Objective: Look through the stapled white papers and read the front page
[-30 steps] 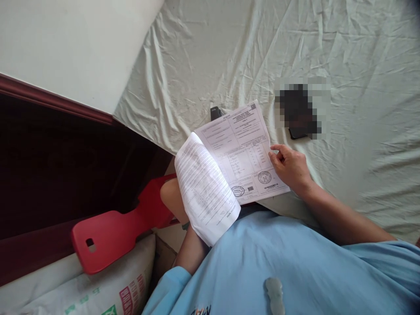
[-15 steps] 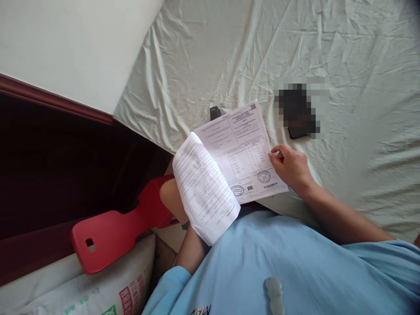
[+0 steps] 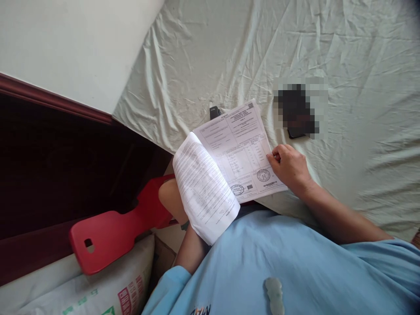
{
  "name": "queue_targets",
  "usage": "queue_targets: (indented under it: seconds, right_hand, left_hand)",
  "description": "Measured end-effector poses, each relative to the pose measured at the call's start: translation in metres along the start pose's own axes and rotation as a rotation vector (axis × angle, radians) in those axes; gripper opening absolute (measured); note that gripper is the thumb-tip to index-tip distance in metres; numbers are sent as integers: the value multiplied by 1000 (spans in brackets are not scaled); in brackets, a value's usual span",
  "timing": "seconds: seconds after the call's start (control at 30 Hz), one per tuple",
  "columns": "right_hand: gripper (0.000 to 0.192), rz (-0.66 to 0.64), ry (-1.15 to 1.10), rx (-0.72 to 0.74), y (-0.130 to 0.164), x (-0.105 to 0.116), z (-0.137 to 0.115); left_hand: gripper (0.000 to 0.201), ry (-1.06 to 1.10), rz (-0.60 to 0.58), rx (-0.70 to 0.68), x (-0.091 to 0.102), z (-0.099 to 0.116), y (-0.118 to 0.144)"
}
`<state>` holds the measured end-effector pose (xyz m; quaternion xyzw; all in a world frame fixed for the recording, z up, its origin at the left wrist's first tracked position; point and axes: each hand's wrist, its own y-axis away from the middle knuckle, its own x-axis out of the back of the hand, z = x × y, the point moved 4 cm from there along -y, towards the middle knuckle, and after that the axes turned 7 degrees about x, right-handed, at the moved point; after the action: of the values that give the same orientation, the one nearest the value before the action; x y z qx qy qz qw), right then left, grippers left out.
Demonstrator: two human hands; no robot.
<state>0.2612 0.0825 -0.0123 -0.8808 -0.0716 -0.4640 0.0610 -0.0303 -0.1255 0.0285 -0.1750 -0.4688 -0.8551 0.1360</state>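
A stack of printed paper sheets (image 3: 236,144) lies open over my lap and the edge of the cloth. Its top sheet shows a form with two round stamps near the bottom. The turned-over page (image 3: 205,192) curls to the left, covered in dense small print. At the right edge of the sheets, my right hand (image 3: 290,168) is closed, with thumb and fingertip pinching the margin. My left forearm (image 3: 192,249) runs beneath the curled page, so the left hand is hidden. A small black object (image 3: 215,112) pokes out from behind the sheets' upper edge.
A blurred dark phone-like object (image 3: 297,111) rests on the wrinkled pale green cloth (image 3: 210,52). A red plastic seat or stool (image 3: 108,236) stands at the left, above a printed white sack (image 3: 108,284). Dark wooden furniture (image 3: 59,166) borders the left side.
My right hand has shifted very slightly at the margin, its fingertips a touch further over the paper. The sheets otherwise lie the same.
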Motion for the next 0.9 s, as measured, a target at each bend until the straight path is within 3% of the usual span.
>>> queue_targets:
  seconds: [0.23, 0.37, 0.73, 0.9]
  right_hand:
    - [32, 34, -4, 42, 1, 5, -5]
    - [29, 103, -48, 86, 3, 7, -8]
    - [22, 227, -9, 135, 7, 19, -17]
    - [20, 192, -193, 230, 7, 21, -20]
  left_hand:
    - [69, 68, 7, -21, -4, 8, 1]
    - [68, 38, -13, -46, -5, 14, 5]
    - [69, 109, -16, -17, -4, -4, -4]
    - [75, 26, 52, -38, 2, -7, 3]
